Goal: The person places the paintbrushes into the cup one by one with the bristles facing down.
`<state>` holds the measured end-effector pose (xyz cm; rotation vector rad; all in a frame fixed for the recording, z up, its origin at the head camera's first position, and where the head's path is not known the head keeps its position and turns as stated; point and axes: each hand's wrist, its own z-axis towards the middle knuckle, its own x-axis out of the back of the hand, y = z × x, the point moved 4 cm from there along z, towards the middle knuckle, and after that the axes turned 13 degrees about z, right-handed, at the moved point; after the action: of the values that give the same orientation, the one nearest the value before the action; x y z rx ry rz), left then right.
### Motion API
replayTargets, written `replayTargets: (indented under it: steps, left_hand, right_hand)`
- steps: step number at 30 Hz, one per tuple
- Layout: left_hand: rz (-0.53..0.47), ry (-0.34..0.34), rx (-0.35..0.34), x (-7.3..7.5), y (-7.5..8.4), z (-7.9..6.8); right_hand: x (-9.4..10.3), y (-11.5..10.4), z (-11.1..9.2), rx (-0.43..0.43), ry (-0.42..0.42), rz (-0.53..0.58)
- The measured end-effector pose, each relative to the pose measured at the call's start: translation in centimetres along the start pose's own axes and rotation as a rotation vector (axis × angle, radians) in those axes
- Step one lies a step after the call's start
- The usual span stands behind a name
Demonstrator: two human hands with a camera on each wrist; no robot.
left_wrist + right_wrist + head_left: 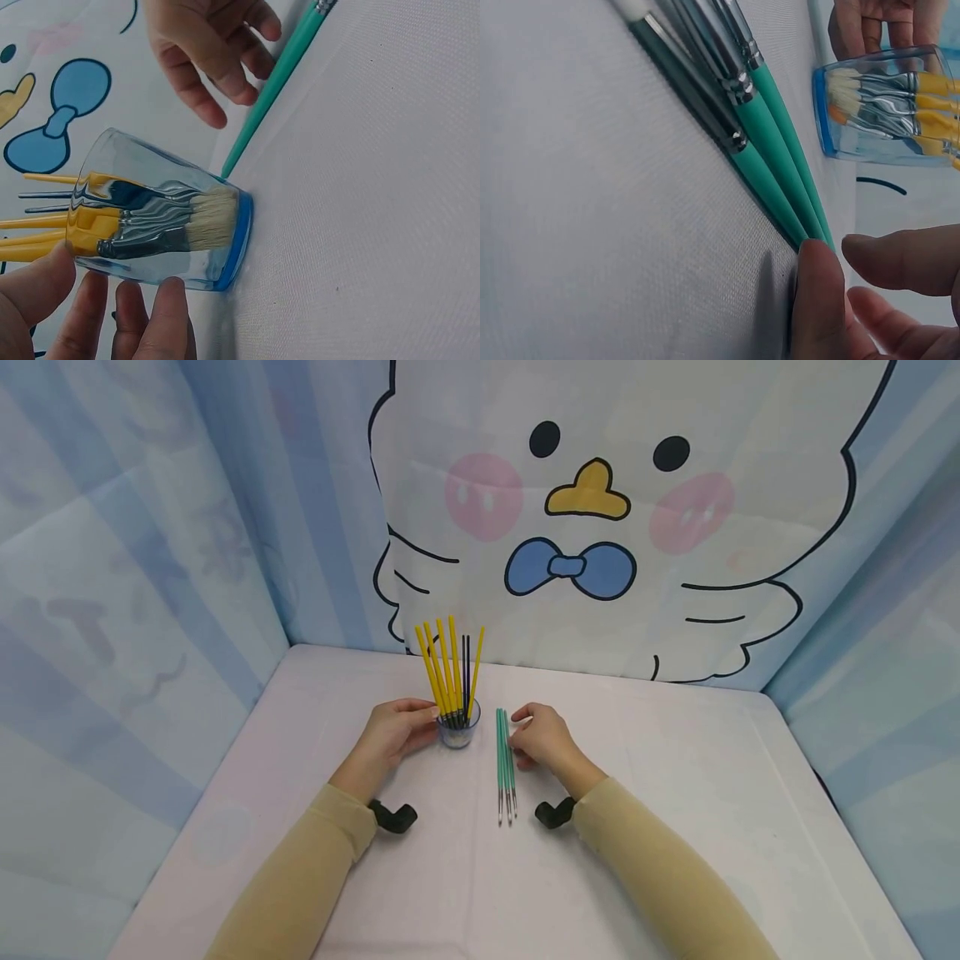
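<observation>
My left hand (397,731) holds the side of a clear cup (157,161) with a blue base, its thumb near the rim and fingertips along the wall. Standing bristles-down in the cup are several yellow-handled paintbrushes (441,668) and two thin dark handles (466,668). Three green-handled paintbrushes (505,752) lie side by side on the table, right of the cup, metal ends towards me. My right hand (546,739) is beside their handles, fingers loosely bent and spread. In the right wrist view, one fingertip (819,259) is right at the green handles, with a gap to the other digits.
A pale cloth covers the table (660,752). Behind it hangs a curtain (480,585) with a cartoon bird, and striped curtains (112,635) close off both sides. Dark wrist mounts (393,817) stick out from both sleeves.
</observation>
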<state>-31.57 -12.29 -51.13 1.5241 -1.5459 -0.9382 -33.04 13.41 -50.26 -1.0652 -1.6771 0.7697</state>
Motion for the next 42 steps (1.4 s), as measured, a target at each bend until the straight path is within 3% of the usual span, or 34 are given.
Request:
replayTargets:
  steps: [12, 19, 25, 37, 42]
  left_hand:
    - [-0.001, -0.002, 0.003, 0.0, -0.2, 0.3]
    - [-0.007, -0.004, 0.000, 0.0, -0.3, 0.3]
    - [-0.015, -0.007, -0.005, 0.0, -0.3, 0.2]
    - [-0.012, -0.006, -0.004, 0.0, -0.3, 0.3]
    - [-0.001, -0.007, -0.008, 0.0, -0.3, 0.4]
  right_hand:
    - [-0.3, 0.2, 0.1, -0.006, 0.009, -0.041]
    - [-0.5, 0.2, 0.3, -0.003, 0.023, -0.132]
    - [-0.8, 0.0, 0.4, 0.031, 0.057, -0.259]
    - [-0.7, -0.5, 0.0, 0.147, 0.153, -0.384]
    - [-0.7, -0.7, 0.0, 0.139, 0.147, -0.413]
